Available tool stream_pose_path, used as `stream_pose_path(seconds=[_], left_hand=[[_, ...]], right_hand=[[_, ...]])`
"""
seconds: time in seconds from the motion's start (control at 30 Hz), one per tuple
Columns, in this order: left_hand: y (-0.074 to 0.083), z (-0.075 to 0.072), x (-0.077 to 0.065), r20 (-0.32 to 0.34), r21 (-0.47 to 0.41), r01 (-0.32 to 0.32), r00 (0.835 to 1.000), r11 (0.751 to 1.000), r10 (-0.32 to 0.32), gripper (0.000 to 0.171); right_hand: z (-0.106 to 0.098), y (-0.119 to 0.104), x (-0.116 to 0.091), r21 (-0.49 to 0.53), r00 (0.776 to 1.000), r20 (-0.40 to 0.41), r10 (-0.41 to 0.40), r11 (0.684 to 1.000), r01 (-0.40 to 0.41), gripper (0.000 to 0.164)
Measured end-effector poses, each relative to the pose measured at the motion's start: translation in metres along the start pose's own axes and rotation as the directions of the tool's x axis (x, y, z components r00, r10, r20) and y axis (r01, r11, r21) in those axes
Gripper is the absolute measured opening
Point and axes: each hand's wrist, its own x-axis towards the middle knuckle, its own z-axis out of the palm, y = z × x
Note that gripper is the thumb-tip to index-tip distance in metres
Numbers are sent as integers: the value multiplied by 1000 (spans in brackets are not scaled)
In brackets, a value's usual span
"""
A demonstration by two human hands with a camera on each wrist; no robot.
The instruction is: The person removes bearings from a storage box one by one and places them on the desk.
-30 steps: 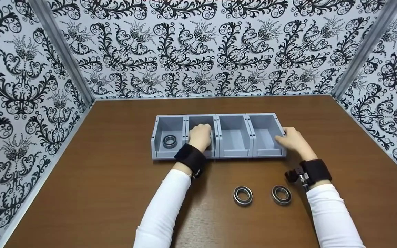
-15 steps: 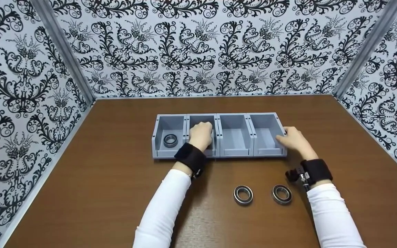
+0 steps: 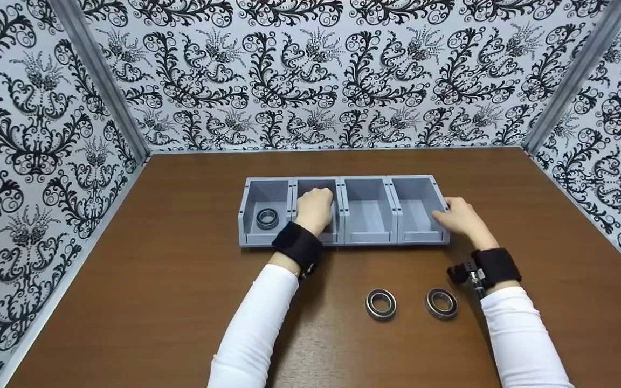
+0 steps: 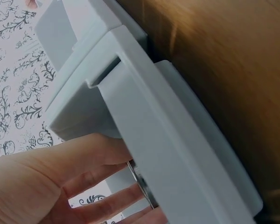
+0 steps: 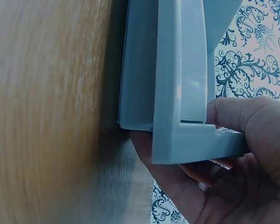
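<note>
A row of joined grey bins [image 3: 368, 237] stands on the table. My left hand [image 3: 314, 212] reaches into the second bin from the left. In the left wrist view, its thumb and fingers hold a bearing [image 4: 143, 185], mostly hidden behind the bin's front wall. My right hand [image 3: 462, 220] grips the right side wall of the rightmost bin [image 5: 196, 144], thumb inside and fingers outside and beneath. Another bearing [image 3: 267, 226] lies in the leftmost bin.
Two bearings, one [image 3: 380, 318] and another [image 3: 441, 317], lie on the brown table [image 3: 170, 302] in front of the bins. Patterned walls [image 3: 289, 64] close off the back and both sides.
The bins and both hands sit very slightly higher in the head view, along with the whole scene. Neither hand has visibly shifted against the bins.
</note>
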Motion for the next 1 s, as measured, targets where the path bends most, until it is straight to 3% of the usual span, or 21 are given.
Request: stream_pose_path(seconds=[0.53,0.8,1.0], left_hand=[[0,-8,-6,9,-35,-3,1000,999,4,12],[1,-11,-12,-36,-28,-33,999,999,32,17],[2,-13,-15,-35,-41,-34,999,999,33,15]], right_hand=[[-1,0,0,25,1000,24,5,1000,-6,43],[-1,-3,-1,21,1000,6,-7,1000,7,40],[-1,-3,-1,22,1000,6,0,1000,0,40]])
